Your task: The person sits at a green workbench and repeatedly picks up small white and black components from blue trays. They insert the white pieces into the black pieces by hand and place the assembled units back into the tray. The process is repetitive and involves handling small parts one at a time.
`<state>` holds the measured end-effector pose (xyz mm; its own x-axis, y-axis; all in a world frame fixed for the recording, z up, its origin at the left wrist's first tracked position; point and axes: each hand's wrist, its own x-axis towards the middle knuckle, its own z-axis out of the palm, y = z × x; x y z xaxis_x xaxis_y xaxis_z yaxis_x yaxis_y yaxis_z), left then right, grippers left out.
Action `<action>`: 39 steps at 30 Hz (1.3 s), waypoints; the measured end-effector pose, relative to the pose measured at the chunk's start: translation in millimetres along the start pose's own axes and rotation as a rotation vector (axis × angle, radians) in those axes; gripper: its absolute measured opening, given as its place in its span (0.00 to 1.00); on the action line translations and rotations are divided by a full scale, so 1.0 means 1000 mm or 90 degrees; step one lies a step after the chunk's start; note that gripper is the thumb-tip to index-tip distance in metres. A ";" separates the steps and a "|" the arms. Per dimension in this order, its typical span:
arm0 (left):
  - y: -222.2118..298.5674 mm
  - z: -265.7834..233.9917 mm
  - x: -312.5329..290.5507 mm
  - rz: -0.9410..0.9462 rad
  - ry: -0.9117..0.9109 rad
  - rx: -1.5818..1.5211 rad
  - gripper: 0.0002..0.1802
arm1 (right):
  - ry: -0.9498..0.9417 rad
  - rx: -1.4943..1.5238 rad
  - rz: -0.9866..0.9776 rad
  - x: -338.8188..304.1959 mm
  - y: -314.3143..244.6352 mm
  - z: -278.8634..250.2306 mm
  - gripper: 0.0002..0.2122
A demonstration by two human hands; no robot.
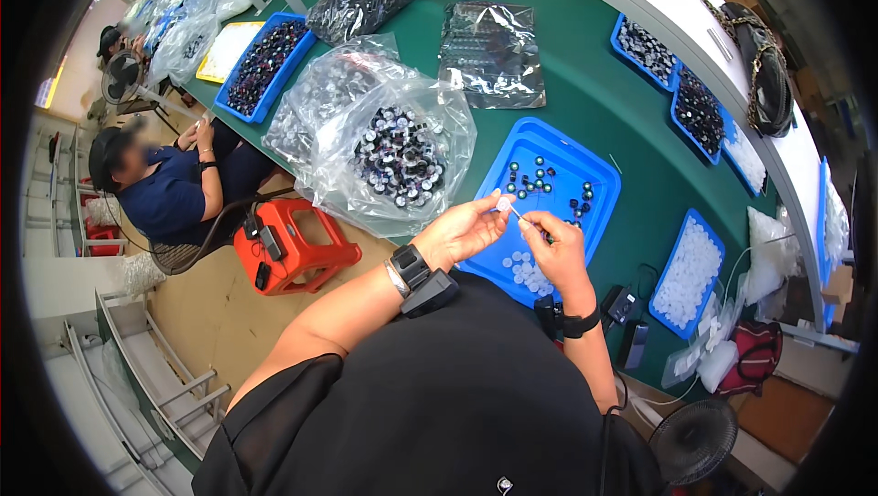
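My left hand (464, 231) is pinched on a small white disc (503, 204), held over the near part of a blue tray (574, 150). Close beside it, my right hand (560, 249) is closed, with a thin pale stick-like piece (518, 213) between its fingertips, pointing at the disc. What kind of piece it is, I cannot make out. Inside the tray, several dark round pieces (533, 181) with shiny tops lie toward the far side. A cluster of translucent white discs (526, 273) lies at the near side, below my hands.
Left of the tray sits an open clear bag (401, 156) of dark and clear pieces. Black plastic packages (492, 53) lie beyond. Blue trays of dark pieces (699, 112) and white pieces (688, 272) line the right. A red stool (297, 245) and a seated person (169, 181) are at the left.
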<state>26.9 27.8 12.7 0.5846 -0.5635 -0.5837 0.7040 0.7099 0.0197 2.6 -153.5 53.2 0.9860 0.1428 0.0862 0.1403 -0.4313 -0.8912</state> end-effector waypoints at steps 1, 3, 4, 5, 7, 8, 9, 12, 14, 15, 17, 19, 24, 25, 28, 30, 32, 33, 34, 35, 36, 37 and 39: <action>0.000 0.003 0.000 0.000 -0.007 0.007 0.15 | 0.002 -0.030 -0.002 -0.001 0.000 -0.001 0.05; 0.000 0.005 0.002 0.002 -0.011 0.014 0.14 | 0.004 -0.091 -0.006 -0.004 0.002 -0.002 0.05; 0.000 0.006 0.003 0.003 -0.009 0.015 0.14 | 0.013 -0.087 -0.001 -0.005 0.004 -0.001 0.05; 0.000 0.005 0.004 0.005 -0.007 0.015 0.14 | 0.021 -0.082 0.005 -0.006 0.006 0.000 0.05; 0.000 0.005 0.005 0.004 -0.005 0.017 0.14 | 0.030 -0.076 0.015 -0.007 0.007 0.000 0.05; 0.000 0.005 0.006 0.004 -0.004 0.018 0.14 | 0.031 -0.074 0.021 -0.008 0.008 0.000 0.05; 0.000 0.006 0.006 0.006 -0.003 0.024 0.14 | 0.032 -0.072 0.026 -0.008 0.008 0.000 0.05; 0.001 0.007 0.004 0.016 -0.006 0.041 0.14 | 0.023 -0.062 0.048 -0.008 0.010 0.000 0.05; 0.001 0.005 0.004 0.026 -0.020 0.055 0.14 | 0.016 -0.056 0.076 -0.007 0.010 0.000 0.06; 0.001 0.005 0.003 0.037 -0.016 0.058 0.13 | 0.012 -0.054 0.091 -0.007 0.009 0.000 0.06; 0.000 0.006 0.001 0.058 -0.008 0.064 0.13 | 0.013 -0.051 0.100 -0.008 0.010 0.001 0.06; 0.000 0.001 0.002 0.078 -0.020 0.127 0.12 | 0.008 -0.051 0.106 -0.007 0.010 0.002 0.06; -0.004 0.011 -0.007 0.120 0.022 0.309 0.11 | 0.004 -0.083 0.061 -0.001 0.002 0.005 0.06; -0.005 0.010 -0.006 0.124 0.026 0.318 0.10 | 0.007 -0.088 0.053 -0.002 0.002 0.005 0.06; -0.008 0.001 -0.003 0.170 0.030 0.311 0.09 | 0.005 -0.117 0.017 -0.002 0.006 0.008 0.05; -0.011 -0.009 0.001 0.201 0.048 0.258 0.06 | -0.002 -0.152 -0.010 -0.005 0.010 0.013 0.05; -0.010 -0.029 0.012 0.209 0.065 0.196 0.04 | -0.007 -0.112 -0.028 -0.009 0.030 0.020 0.05; -0.006 -0.038 0.017 0.207 0.063 0.180 0.04 | -0.019 -0.111 0.003 -0.013 0.039 0.021 0.05; -0.003 -0.037 0.018 0.210 0.050 0.170 0.04 | -0.020 -0.101 0.058 -0.018 0.059 0.022 0.06; 0.001 -0.036 0.017 0.216 0.040 0.160 0.05 | -0.040 -0.077 0.127 -0.021 0.073 0.022 0.07; 0.003 -0.037 0.020 0.208 0.029 0.121 0.05 | -0.056 -0.104 0.156 -0.023 0.089 0.023 0.07; 0.003 -0.038 0.023 0.195 0.015 0.080 0.04 | -0.043 -0.126 0.096 -0.026 0.102 0.026 0.07; 0.000 -0.021 0.012 0.148 0.019 0.025 0.05 | 0.001 -0.175 -0.014 -0.026 0.118 0.030 0.08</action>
<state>25.6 29.9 -11.7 0.7207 -0.3736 -0.5840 0.5675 0.8018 0.1874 -9.0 -181.6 -67.2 0.9826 0.1532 0.1047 0.1802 -0.6536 -0.7351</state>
